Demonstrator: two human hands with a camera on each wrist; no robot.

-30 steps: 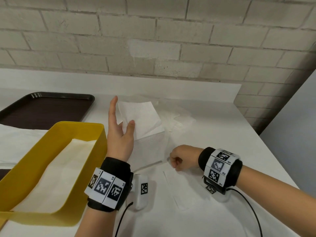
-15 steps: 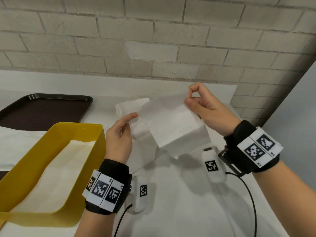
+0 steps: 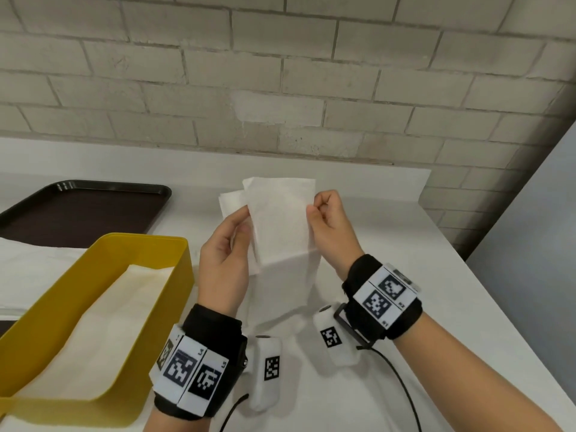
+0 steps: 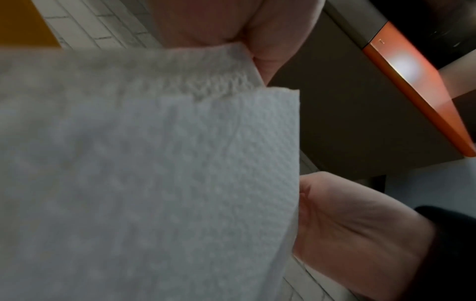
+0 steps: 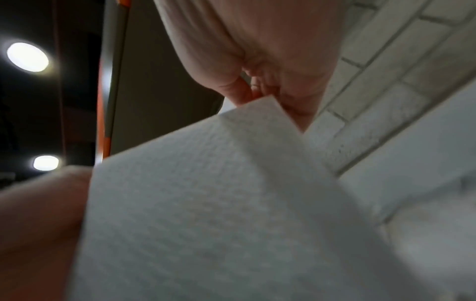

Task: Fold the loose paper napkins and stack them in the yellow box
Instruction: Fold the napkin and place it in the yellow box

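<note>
White embossed napkin [image 3: 282,222], half-folded

Embossed matt paper napkin [image 3: 280,222]; glossy yellow plastic box [image 3: 149,254]; rough brick wall [image 3: 280,73].

Box [image 3: 174,266] sat left of hands, napkins [image 3: 93,332] inside. Tray [image 3: 93,190] behind box. Held napkin [image 3: 280,226] between left hand [image 3: 223,263] and right hand [image 3: 330,226], above table [image 3: 405,260]. Wall [image 3: 280,73] behind.
</note>
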